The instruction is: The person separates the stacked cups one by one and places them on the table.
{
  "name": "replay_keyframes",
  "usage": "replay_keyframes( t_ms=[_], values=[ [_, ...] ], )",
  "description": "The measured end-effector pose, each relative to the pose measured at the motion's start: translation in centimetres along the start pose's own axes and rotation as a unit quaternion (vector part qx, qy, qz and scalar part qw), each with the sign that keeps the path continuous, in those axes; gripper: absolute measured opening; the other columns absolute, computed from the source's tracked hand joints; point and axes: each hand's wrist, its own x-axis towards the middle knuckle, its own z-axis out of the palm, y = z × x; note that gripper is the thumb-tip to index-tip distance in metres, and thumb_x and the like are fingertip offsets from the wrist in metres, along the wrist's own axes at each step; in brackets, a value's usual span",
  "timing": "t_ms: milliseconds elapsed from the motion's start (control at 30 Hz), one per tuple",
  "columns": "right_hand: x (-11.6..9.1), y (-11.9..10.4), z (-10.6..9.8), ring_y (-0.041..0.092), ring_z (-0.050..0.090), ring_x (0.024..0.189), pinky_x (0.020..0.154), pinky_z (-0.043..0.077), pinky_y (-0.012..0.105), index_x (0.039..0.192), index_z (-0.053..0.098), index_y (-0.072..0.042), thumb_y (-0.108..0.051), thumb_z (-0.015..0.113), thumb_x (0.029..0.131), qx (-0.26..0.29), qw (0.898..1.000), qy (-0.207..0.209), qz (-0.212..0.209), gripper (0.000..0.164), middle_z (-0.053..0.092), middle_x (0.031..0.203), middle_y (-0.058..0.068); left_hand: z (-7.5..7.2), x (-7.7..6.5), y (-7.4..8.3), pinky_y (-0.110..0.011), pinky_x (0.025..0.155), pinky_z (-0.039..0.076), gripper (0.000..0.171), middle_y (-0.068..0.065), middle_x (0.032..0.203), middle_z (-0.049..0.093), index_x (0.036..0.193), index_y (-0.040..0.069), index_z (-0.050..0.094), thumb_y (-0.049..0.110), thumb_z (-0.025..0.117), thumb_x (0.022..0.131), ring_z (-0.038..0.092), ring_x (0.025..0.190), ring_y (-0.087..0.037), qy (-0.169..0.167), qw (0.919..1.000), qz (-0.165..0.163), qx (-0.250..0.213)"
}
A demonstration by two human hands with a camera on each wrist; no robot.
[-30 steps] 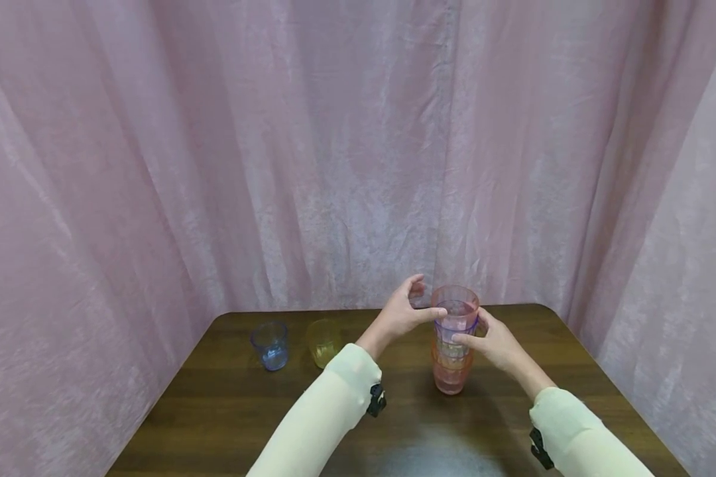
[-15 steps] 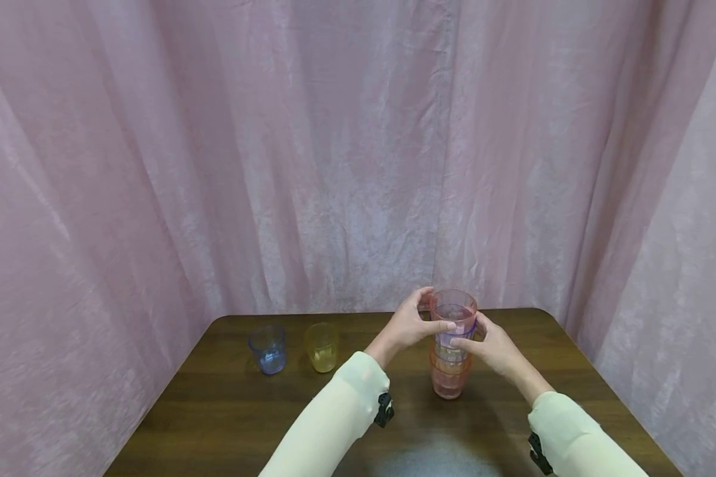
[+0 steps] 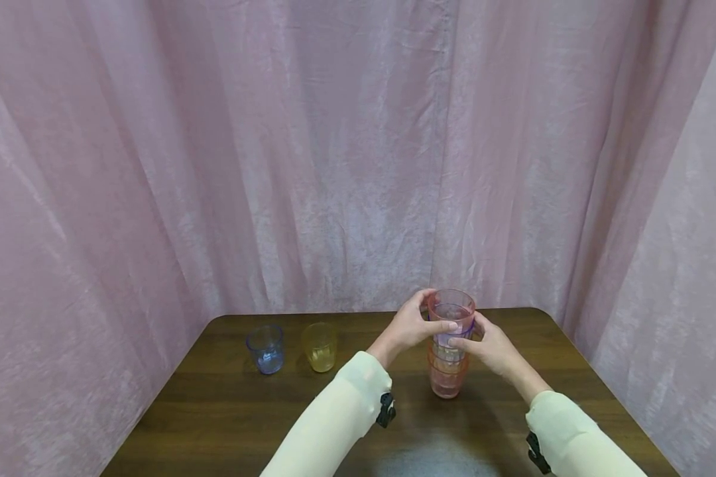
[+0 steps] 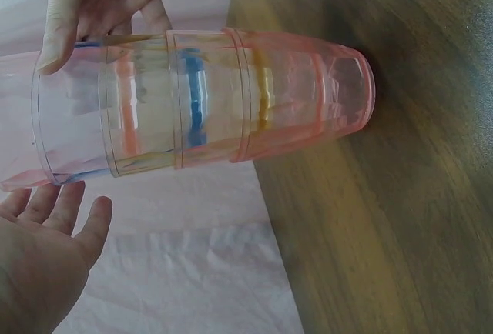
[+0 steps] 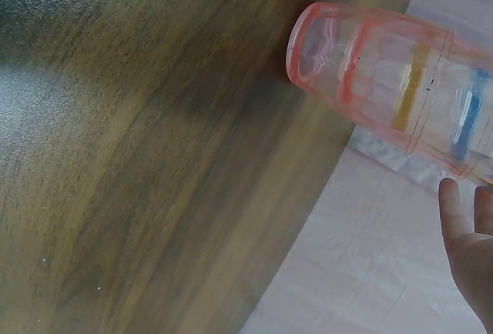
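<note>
The cup stack point(image 3: 449, 363) is standing upright on the bench point(image 3: 227, 424); the left hand point(image 3: 411, 324), half open, is gripping its top cup point(image 3: 451, 299), the right hand point(image 3: 496, 346), similarly curved, holding just below. Apparently rigid, it is probably feeling light and slippery, favouring under-rim holds.

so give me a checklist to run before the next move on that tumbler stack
1. Tumbler stack standing upright on the wood-grain table: ok.
2. Left grip around the top pink tumbler: ok, thumb in front.
3. Right grip on the stack, lower down: ok.
4. Top pink tumbler fully seated: cannot tell.
5. Blue tumbler and yellow tumbler clear of the stack: ok, both stand apart.
</note>
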Motion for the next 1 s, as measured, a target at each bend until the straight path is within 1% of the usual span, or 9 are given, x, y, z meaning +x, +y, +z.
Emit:
replay_keyframes(
  t_ms=[100,233,300,533,733,1000],
  values=[
    [-0.08,-0.14,-0.01,0.046,0.043,0.132,0.101,0.040,0.062,0.149,0.037,-0.001,-0.030,0.075,0.090,-0.001,1.000,0.000,0.003,0.076,0.048,0.143,0.026,0.01,0.06,-0.04,-0.044,0.105,0.043,0.084,-0.010,0.144,0.051,0.150,0.011,0.039,0.030,0.083,0.082,0.050,0.129,-0.023,-0.001,1.0000,0.003,-0.001],
    [-0.20,-0.39,0.02,0.046,0.043,0.132,0.101,0.041,0.062,0.149,0.037,-0.001,-0.030,0.074,0.091,-0.003,1.000,0.000,0.003,0.075,0.048,0.143,0.026,-0.01,0.08,-0.09,-0.044,0.106,0.041,0.085,-0.006,0.144,0.051,0.152,0.013,0.038,0.032,0.083,0.082,0.048,0.132,-0.023,-0.006,1.0000,0.001,0.000],
    [-0.24,-0.44,0.05,0.047,0.043,0.132,0.101,0.041,0.062,0.149,0.036,0.000,-0.030,0.073,0.091,-0.006,1.000,0.000,0.001,0.075,0.048,0.143,0.026,-0.01,0.09,-0.11,-0.044,0.106,0.041,0.085,-0.004,0.144,0.052,0.152,0.012,0.038,0.033,0.083,0.082,0.048,0.132,-0.023,-0.007,1.0000,-0.001,0.005],
    [-0.36,-0.22,0.05,0.046,0.040,0.134,0.103,0.038,0.063,0.149,0.037,-0.002,-0.032,0.074,0.091,-0.006,1.000,0.002,0.005,0.076,0.046,0.145,0.025,0.11,0.15,-0.32,-0.039,0.102,0.045,0.082,-0.001,0.138,0.058,0.148,0.013,0.044,0.038,0.083,0.081,0.053,0.127,-0.020,0.010,0.9992,0.006,0.039],
    [-0.46,-0.12,-0.09,0.046,0.041,0.134,0.103,0.038,0.063,0.149,0.038,-0.002,-0.031,0.074,0.091,-0.006,1.000,0.007,-0.002,0.074,0.047,0.145,0.025,0.31,-0.05,-0.21,-0.036,0.101,0.047,0.084,0.002,0.136,0.059,0.148,0.014,0.046,0.039,0.085,0.079,0.054,0.126,-0.020,0.025,0.9989,0.007,0.040],
    [-0.66,-0.09,-0.23,0.046,0.040,0.135,0.103,0.037,0.063,0.149,0.038,-0.004,-0.030,0.074,0.090,0.002,1.000,0.008,0.000,0.074,0.046,0.146,0.024,0.80,-0.47,0.30,-0.035,0.101,0.047,0.081,0.001,0.134,0.061,0.144,0.013,0.051,0.041,0.086,0.077,0.054,0.125,-0.018,0.046,0.9976,0.015,0.049]
  ],
)
